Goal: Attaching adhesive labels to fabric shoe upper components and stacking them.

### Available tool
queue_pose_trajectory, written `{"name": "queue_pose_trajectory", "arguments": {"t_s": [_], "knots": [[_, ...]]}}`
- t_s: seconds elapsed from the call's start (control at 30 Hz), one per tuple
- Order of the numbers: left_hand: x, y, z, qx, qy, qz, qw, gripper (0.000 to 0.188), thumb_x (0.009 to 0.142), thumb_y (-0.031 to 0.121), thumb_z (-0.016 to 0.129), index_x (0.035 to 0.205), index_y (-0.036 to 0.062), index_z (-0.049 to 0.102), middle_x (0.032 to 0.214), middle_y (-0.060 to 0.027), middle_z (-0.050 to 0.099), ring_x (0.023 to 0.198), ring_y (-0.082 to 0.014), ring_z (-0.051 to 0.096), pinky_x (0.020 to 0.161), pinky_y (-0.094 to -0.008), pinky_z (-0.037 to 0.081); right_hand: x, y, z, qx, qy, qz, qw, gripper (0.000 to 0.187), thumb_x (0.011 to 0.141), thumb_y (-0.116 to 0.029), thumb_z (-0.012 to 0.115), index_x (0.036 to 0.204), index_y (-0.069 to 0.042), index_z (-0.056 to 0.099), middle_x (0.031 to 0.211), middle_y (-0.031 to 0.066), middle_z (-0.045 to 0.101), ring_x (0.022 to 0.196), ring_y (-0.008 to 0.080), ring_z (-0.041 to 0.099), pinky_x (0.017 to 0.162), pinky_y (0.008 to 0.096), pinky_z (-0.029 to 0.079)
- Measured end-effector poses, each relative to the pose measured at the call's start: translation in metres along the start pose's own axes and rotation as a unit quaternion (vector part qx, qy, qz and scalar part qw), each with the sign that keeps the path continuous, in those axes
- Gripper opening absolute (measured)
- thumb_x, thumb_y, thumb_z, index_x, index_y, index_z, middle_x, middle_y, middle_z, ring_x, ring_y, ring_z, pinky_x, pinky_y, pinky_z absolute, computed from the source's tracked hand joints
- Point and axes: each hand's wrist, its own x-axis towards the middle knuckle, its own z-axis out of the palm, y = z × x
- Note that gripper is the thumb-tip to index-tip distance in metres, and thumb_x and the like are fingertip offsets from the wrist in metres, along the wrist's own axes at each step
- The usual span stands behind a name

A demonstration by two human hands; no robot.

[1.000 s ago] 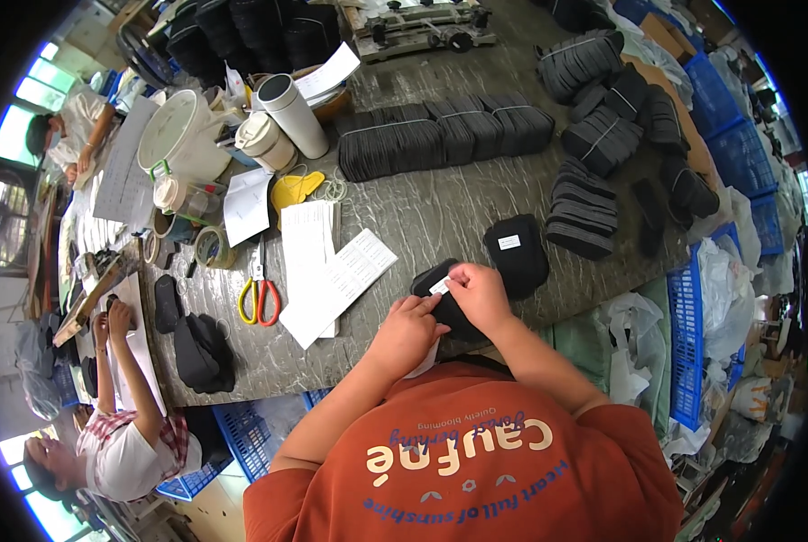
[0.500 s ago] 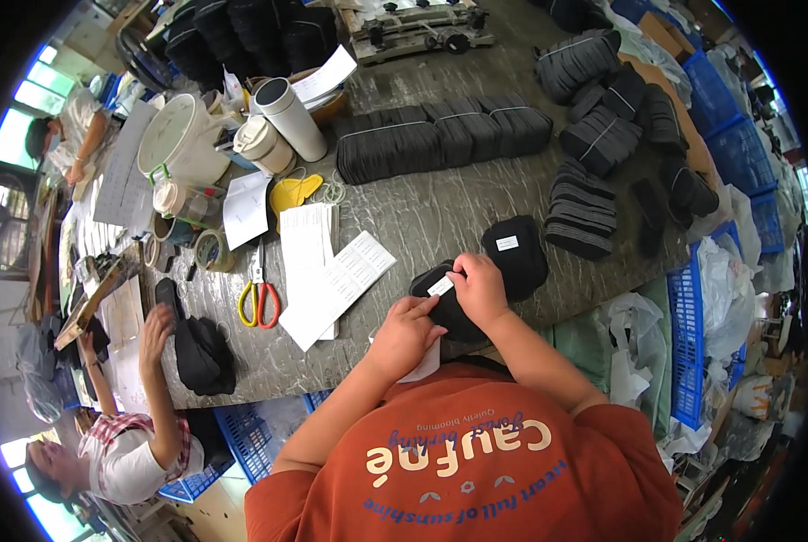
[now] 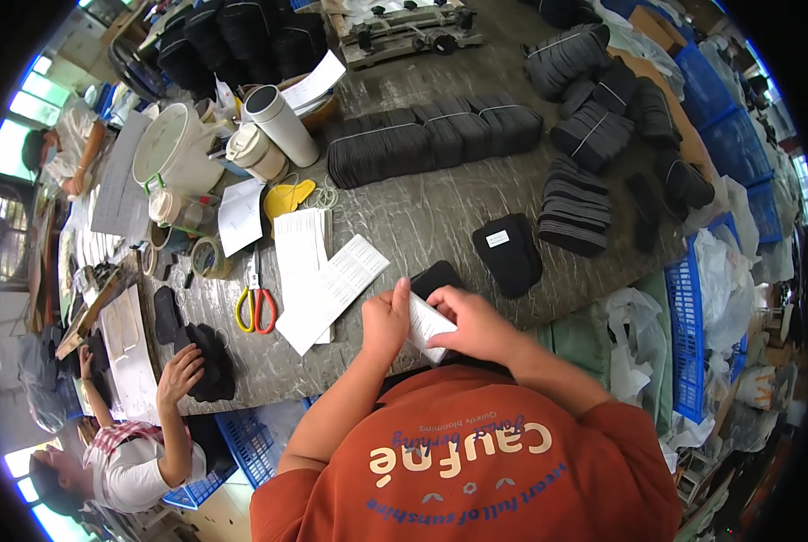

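Observation:
My left hand (image 3: 387,318) is closed on a small white sheet of labels (image 3: 428,327), its thumb pointing up along the sheet's edge. My right hand (image 3: 478,325) pinches at the right side of the same sheet; whether a single label is between its fingertips is too small to tell. Just beyond the hands lies a flat black fabric pad (image 3: 437,275), partly hidden by the sheet and my right hand. To its right rests another black pad (image 3: 512,271) with a white label (image 3: 497,238) stuck near its top.
Banded black pads (image 3: 435,140) line the table's far side; grey-edged stacks (image 3: 574,212) stand right. Left are printed papers (image 3: 331,294), scissors (image 3: 256,303), a white tumbler (image 3: 282,125) and a bucket (image 3: 176,149). A co-worker's hand (image 3: 182,372) touches black fabric. Blue crates (image 3: 688,334) border the right.
Both hands have left the near black pad and drawn back toward my body. The label sheet is now raised between them. The co-worker's hand has moved down onto the black fabric.

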Motion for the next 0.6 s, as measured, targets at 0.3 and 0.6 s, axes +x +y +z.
{"name": "queue_pose_trajectory", "arguments": {"t_s": [0.3, 0.6], "knots": [[-0.002, 0.001, -0.033, -0.062, -0.105, 0.178, 0.976, 0.035, 0.075, 0.007, 0.073, 0.107, -0.0008, 0.061, 0.084, -0.0007, 0.062, 0.073, -0.0079, 0.056, 0.065, -0.0234, 0.046, 0.003, 0.021, 0.009, 0.152, 0.028, 0.016, 0.988, 0.024, 0.08, 0.0, 0.068, 0.1, 0.003, 0.055, 0.086, 0.0093, 0.068, 0.08, 0.0104, 0.063, 0.068, 0.027, 0.05], [-0.015, -0.013, -0.029, -0.11, -0.121, 0.115, 0.98, 0.013, 0.078, 0.009, 0.073, 0.083, -0.0009, 0.065, 0.072, -0.0011, 0.064, 0.065, -0.0059, 0.055, 0.058, -0.0223, 0.045, 0.0, 0.025, 0.018, 0.268, 0.086, 0.054, 0.958, 0.03, 0.077, 0.006, 0.068, 0.102, 0.001, 0.053, 0.086, 0.0073, 0.063, 0.078, 0.0103, 0.061, 0.069, 0.0255, 0.05]]}}
